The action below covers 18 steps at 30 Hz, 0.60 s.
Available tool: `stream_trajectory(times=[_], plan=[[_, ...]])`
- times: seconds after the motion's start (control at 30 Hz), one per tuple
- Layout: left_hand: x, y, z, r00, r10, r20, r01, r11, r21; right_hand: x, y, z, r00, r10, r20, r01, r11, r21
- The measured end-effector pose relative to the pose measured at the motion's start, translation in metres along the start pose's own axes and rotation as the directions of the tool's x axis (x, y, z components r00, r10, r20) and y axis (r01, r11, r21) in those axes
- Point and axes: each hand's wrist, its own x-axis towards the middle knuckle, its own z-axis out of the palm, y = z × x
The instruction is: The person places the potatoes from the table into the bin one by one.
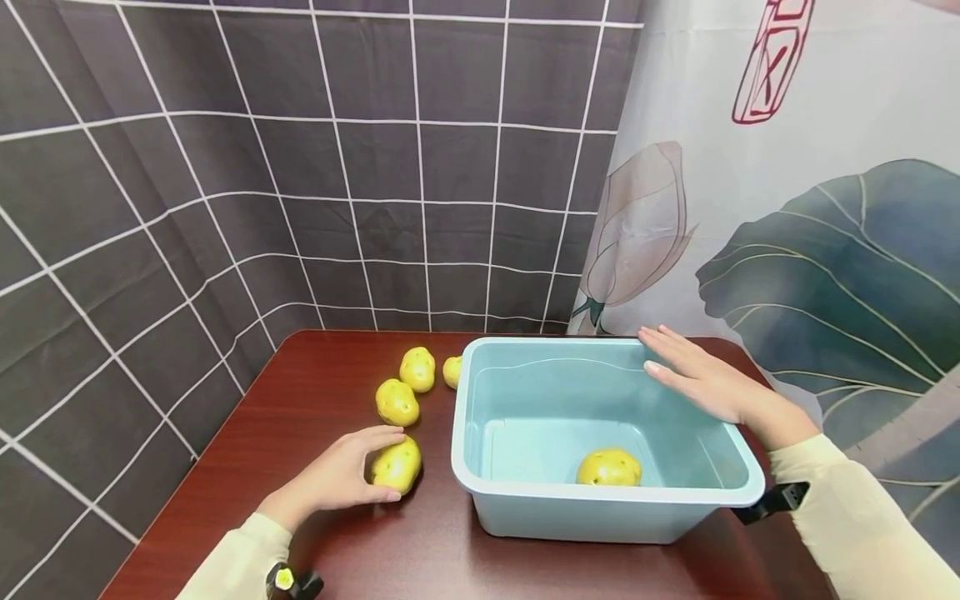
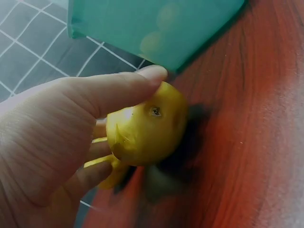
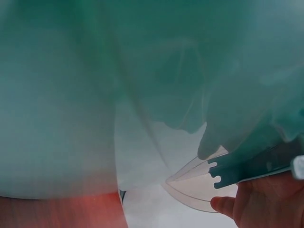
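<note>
My left hand holds a yellow potato on the table, left of the blue plastic tub. In the left wrist view, the thumb lies along one side of that potato, with fingers on the far side. Whether it touches the tabletop I cannot tell. My right hand is at the tub's far right rim, fingers extended. Inside the tub lies one potato. The right wrist view shows part of the right hand beside the tub's edge.
Two potatoes, one nearer and one farther, lie beyond the left hand. Another potato is partly hidden behind the tub's left side. A dark grid-patterned curtain and a white flowered curtain stand behind the brown table.
</note>
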Motion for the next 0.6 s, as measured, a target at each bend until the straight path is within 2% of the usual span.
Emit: stream_trajectory(times=[0.2,0.4,0.6], plan=[[-0.005,-0.003,0.006,0.995,-0.073,-0.073,0.075,0.997,0.028,0.000,0.001,0.001,1.000,0.005,-0.002,-0.005,1.000,-0.007],[-0.005,0.000,0.007,0.995,-0.070,-0.066,0.071,0.997,0.018,0.000,0.000,-0.001,1.000,-0.010,-0.003,0.010,1.000,-0.006],[0.001,0.003,0.015,0.996,-0.077,-0.044,0.076,0.997,-0.022,0.000,-0.001,0.000,1.000,-0.012,-0.002,0.012,1.000,0.001]])
